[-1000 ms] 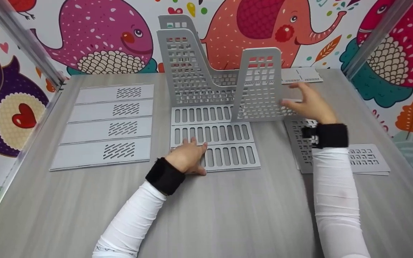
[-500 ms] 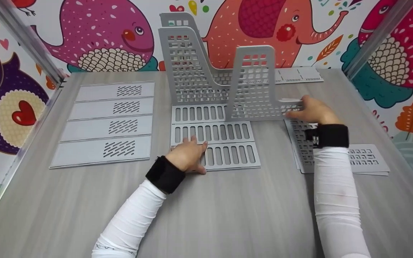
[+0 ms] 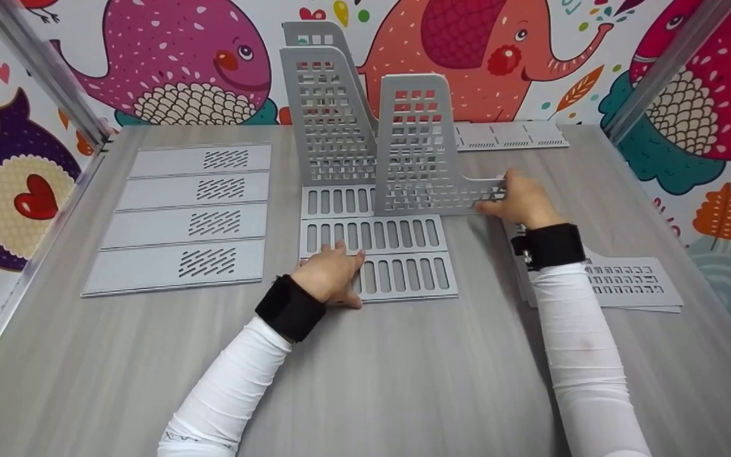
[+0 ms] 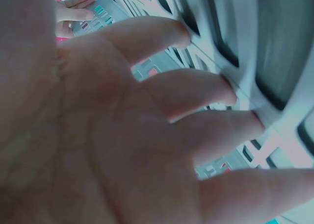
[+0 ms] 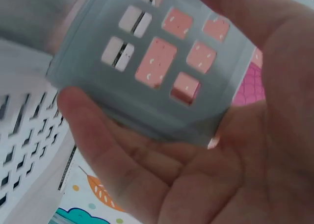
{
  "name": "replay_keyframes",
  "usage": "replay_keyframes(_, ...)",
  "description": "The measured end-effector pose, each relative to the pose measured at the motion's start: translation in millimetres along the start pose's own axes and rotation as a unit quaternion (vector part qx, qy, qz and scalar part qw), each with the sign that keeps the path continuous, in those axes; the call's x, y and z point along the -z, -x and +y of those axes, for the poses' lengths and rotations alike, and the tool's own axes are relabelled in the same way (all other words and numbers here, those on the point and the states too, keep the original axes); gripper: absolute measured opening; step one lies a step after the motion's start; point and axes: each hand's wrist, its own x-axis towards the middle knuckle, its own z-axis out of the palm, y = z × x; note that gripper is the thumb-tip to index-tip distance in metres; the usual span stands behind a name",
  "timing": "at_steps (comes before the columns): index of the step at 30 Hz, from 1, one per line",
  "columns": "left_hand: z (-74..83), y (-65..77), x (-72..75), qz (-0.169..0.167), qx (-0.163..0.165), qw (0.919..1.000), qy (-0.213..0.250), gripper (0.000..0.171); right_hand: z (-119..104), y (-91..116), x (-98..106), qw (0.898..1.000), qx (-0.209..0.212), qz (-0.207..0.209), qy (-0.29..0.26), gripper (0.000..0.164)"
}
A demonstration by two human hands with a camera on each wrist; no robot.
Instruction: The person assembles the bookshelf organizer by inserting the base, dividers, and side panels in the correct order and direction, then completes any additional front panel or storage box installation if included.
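Note:
A grey perforated file-holder side panel stands upright on the slotted base panel, tall end to the left. My right hand grips its low right end between thumb and fingers. In the right wrist view the thumb and fingers wrap the end of this side panel. My left hand rests on the front-left part of the base panel, and its fingers reach out to touch the slotted surface. Behind the held piece, similar tall side panels stand upright at the back of the base.
Joined plain panels with slanted slots lie flat at the left. More perforated side panels lie at the right, partly under the right forearm. A pale strip of panels lies near the back wall. Metal posts border the grey table.
My right hand has closed on the low end of the side panel and shifted left with it. The panel now covers more of the rear ones. The left hand stays in place.

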Motion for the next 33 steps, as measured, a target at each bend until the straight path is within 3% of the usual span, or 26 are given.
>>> replay_keyframes(4,-2.8,0.8,0.5,-0.005,0.000,1.0000,0.001,0.097,-7,0,-7,1.000,-0.007,0.013,0.006,0.070)
replay_keyframes(10,-4.5,1.4,1.5,0.004,-0.015,0.9998,0.014,0.095,-16,-1,-13,1.000,-0.018,-0.009,-0.002,0.077)
replay_keyframes(22,-10.2,0.3,4.2,0.001,-0.045,0.9990,0.008,0.097,-21,-3,-20,0.998,-0.038,-0.020,-0.037,0.109)
replay_keyframes(33,-9.3,-0.8,3.5,0.006,-0.045,0.9989,0.011,0.097,-23,-3,-25,0.999,-0.045,-0.018,-0.024,0.115)
